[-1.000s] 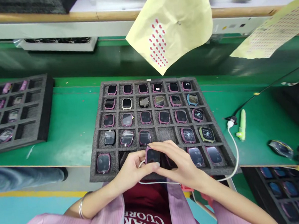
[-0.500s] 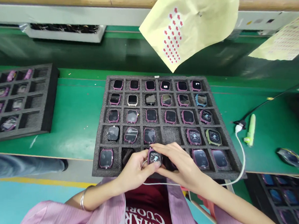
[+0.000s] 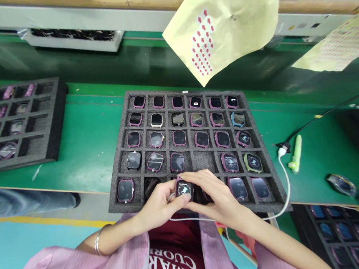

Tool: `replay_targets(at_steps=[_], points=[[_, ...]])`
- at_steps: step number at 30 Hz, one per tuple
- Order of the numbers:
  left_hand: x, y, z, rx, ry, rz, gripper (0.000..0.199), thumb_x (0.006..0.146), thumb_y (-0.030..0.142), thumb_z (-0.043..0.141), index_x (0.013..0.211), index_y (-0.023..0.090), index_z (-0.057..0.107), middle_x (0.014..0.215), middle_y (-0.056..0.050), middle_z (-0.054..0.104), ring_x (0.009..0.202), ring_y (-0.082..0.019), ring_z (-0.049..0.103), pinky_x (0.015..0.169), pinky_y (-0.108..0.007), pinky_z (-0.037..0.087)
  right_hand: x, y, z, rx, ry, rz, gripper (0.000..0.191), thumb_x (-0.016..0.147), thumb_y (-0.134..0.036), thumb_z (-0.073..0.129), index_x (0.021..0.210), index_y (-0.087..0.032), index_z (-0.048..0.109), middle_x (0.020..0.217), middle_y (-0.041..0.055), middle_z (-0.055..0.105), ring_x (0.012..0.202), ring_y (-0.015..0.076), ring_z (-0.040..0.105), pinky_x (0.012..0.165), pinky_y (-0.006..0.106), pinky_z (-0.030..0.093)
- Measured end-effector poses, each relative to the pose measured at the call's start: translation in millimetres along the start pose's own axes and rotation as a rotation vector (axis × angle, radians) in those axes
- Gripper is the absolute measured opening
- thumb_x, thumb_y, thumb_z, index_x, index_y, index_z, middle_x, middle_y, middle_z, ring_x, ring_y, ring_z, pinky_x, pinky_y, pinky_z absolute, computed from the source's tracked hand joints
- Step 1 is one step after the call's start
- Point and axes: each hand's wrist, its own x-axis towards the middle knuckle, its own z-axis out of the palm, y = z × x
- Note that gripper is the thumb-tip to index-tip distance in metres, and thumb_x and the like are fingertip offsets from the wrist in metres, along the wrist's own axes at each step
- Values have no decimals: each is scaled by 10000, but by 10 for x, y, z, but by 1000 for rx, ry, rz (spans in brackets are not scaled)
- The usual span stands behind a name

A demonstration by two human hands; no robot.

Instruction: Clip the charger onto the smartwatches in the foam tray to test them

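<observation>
A purple smartwatch body [image 3: 184, 188] with a lit watch face is held between both hands over the front of a grey foam tray [image 3: 205, 162]. My left hand [image 3: 162, 201] grips its left side, thumb at the lower edge of the screen. The fingers and thumb of my right hand [image 3: 216, 194] close on its top and right side. A white cable [image 3: 193, 219] passes by my left fingers and runs below the hands to the right; whether it joins the watch is hidden. Rows of watch bodies, mostly purple, fill the tray's compartments.
Another foam tray [image 3: 55, 120] with watch parts lies at the left. On the right are a light green pen-like tool [image 3: 295, 154], a black cable plug [image 3: 283, 145] and a wrapped item [image 3: 341, 185]. A further tray [image 3: 322, 239] sits lower right. Yellow paper [image 3: 229, 25] hangs from the shelf.
The view has shifted slightly, so the scene sits a little further left. Both hands keep hold of the watch in nearly the same pose, and its screen now shows more clearly.
</observation>
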Motion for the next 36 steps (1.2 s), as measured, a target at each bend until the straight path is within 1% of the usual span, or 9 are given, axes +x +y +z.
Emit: replay_targets(at_steps=[7,18,20,23,26,28,32,34,36], points=[[0,8,6,40,-1,-6,301,858,399,579,964,119,607,744,2,452,683,-128,394,638,-242,341,4,5,-8,2,-21,16,519,828,-262,720,1279,-195,472,1188,118,638,1073,256,606,905,435,475],[13,-10,9,123,11,-2,316,863,395,565,1012,118,604,792,-15,500,717,-140,427,648,-245,368,-22,29,16,-40,-20,12,485,851,-292,691,1269,-180,472,1187,128,634,1060,258,610,893,438,466],[9,-21,14,120,-5,-17,342,869,419,556,1043,126,592,809,-19,514,702,-134,431,624,-239,367,-2,4,-28,-43,-38,15,468,863,-304,674,1267,-181,472,1183,128,626,1058,262,602,893,443,463],[-26,-16,11,61,-91,-51,440,833,449,614,1150,157,525,799,5,493,611,-96,391,549,-215,330,57,-25,-179,-33,-44,33,426,864,-361,665,1222,-197,504,1152,117,603,1050,265,583,885,433,471],[-97,42,-39,-39,-145,-74,476,811,422,662,1177,187,470,791,36,431,540,-54,333,496,-196,269,96,50,-370,-131,37,81,397,852,-382,673,1176,-203,531,1118,109,569,1051,270,558,879,421,473],[-156,95,-111,-63,-108,-83,409,842,394,636,1163,195,479,821,28,445,548,-49,351,507,-195,284,86,169,-470,-284,39,136,368,863,-355,660,1172,-196,538,1105,112,562,1043,285,549,874,443,464],[-241,142,-274,-25,44,-77,359,866,401,601,1145,184,536,843,-7,536,639,-93,449,591,-222,369,74,346,-569,-458,-104,191,374,883,-354,628,1195,-177,523,1112,122,575,1010,306,552,842,475,464],[-249,128,-309,-12,67,-71,349,870,405,592,1129,174,551,851,-19,561,677,-110,472,615,-231,382,149,306,-556,-491,-106,150,355,900,-349,603,1198,-174,522,1139,133,569,1020,309,547,837,476,461],[-238,107,-302,-4,36,-72,329,875,387,589,1121,171,550,889,-26,571,667,-100,457,606,-227,371,287,205,-476,-517,-122,84,289,909,-324,591,1155,-176,549,1114,131,581,996,302,556,809,462,467]])
